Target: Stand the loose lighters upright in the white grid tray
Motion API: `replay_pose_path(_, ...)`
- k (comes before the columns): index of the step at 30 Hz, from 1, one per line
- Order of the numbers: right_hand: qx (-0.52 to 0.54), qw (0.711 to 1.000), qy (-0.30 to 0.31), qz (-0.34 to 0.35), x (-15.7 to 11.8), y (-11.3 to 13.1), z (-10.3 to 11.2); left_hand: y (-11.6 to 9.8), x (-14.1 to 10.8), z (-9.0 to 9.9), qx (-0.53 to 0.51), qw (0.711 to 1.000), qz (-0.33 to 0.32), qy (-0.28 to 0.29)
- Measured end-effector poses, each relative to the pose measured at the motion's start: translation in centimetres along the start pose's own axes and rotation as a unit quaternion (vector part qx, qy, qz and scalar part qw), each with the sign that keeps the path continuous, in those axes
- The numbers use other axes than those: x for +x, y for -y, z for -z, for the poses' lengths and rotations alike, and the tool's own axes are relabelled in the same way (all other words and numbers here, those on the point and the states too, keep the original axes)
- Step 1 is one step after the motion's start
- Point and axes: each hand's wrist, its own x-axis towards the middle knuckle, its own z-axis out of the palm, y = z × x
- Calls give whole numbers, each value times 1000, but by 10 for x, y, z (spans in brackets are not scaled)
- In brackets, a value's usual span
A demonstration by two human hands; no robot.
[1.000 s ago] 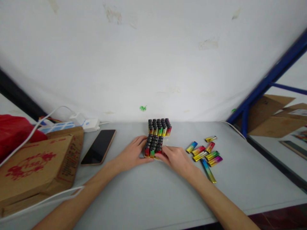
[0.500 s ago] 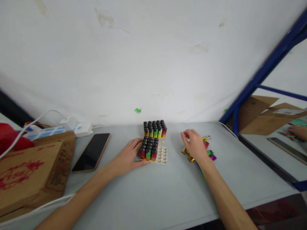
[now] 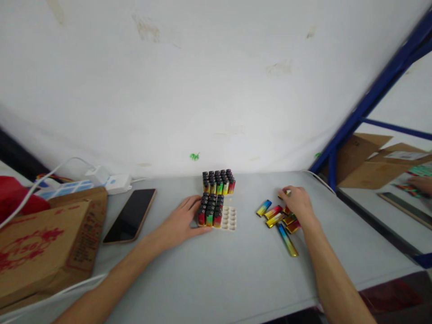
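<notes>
Upright black-topped lighters (image 3: 209, 211) fill the left rows of a pale tray (image 3: 229, 219); its right columns show bare round holes. My left hand (image 3: 184, 221) rests against the tray's left side, fingers curved around it and thumb along the front edge. Behind stands a fuller block of lighters (image 3: 218, 182). On the right, several shiny coloured lighters (image 3: 275, 219) lie loose on the table, one blue and yellow piece (image 3: 287, 240) nearest the front. My right hand (image 3: 296, 201) is at the back of this pile, fingertips pinched on a small shiny lighter.
A black phone (image 3: 130, 216) lies left of my left hand. Farther left are a cardboard box (image 3: 43, 247), a white power strip (image 3: 117, 182) and cables. A blue metal frame (image 3: 351, 123) stands at the right, with an open carton and another person's hand (image 3: 421, 183) beyond.
My right hand has moved right, from above the left part of the loose pile to its back, uncovering more loose lighters. My left hand has stayed at the tray.
</notes>
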Motion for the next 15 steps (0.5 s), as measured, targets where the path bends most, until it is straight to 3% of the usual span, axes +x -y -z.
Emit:
replay_pose_path(4,135,985,-51,95,4,9,-4,1,0,-1,4,1000,-1,-2)
replay_pose_path(7,249,955,-74,146,-1,23,1,2,-1,-1,2,1000,-3,-4)
replay_pose_path(9,336,928,-79,144,-9,38,7,2,-1,-1,-2,1000,-4,-8)
replay_pose_path(12,488,866,-32,109,-26,66,15,1,-1,0,-4,1000,-6,-10)
replay_pose_path(15,559,820,71,100,-47,97,21,0,0,0,-6,1000,-3,-8)
